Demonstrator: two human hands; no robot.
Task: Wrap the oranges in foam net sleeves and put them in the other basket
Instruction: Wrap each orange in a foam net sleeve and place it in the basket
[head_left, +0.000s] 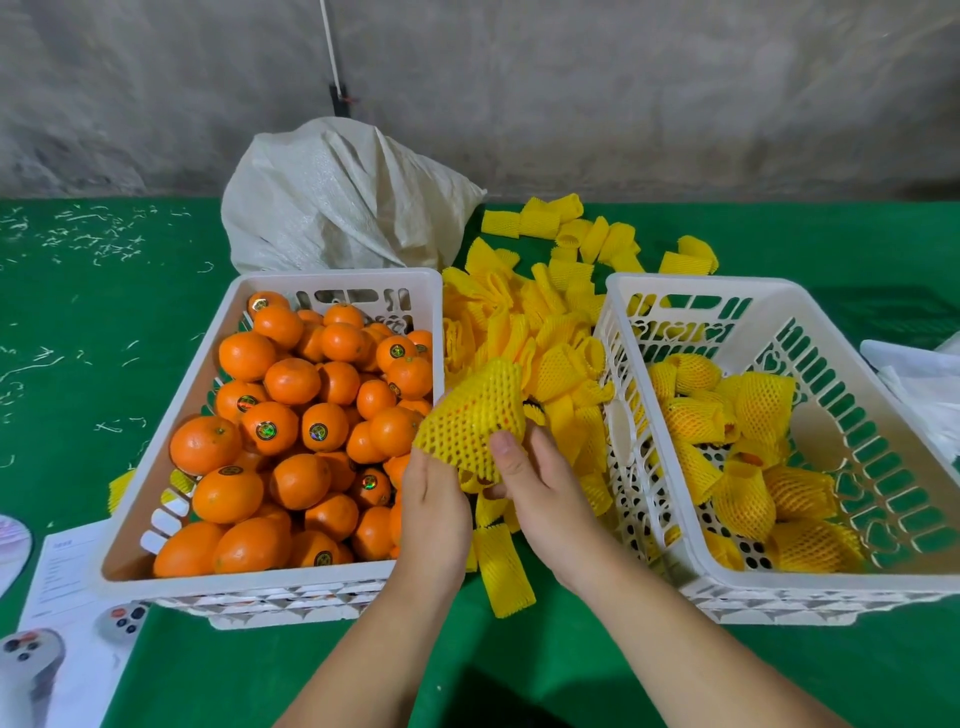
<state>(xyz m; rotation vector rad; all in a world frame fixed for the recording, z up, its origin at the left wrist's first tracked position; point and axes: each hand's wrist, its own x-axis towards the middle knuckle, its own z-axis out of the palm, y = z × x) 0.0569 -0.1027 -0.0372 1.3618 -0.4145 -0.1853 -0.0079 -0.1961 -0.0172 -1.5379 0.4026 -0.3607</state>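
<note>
Two bare forearms reach up from the bottom edge over a green table (571, 675). At the lower left corner lie printed sheets (67, 587) with pictures of small devices. Farther in, the left hand (434, 506) and the right hand (540, 493) meet between two white baskets, and both grip one yellow foam net sleeve (470, 421) stretched over something round; a little orange shows through the mesh. The left fingers are curled under the sleeve's lower left edge, and the right thumb presses on its front while the other right fingers curl behind it.

Left of the hands, the left basket (171, 405) is heaped with bare oranges (291, 431), several carrying small round stickers. On the right, the right basket (779, 577) holds wrapped oranges (795, 504) in the same yellow netting, gathered towards its near and left side.

Between the baskets, and spreading beyond them, a loose pile of empty sleeves (556, 332) covers the table. Behind the left basket sits a crumpled white woven sack (337, 197), and past that a grey wall (623, 78) with a thin white cord (330, 41) hanging down.
</note>
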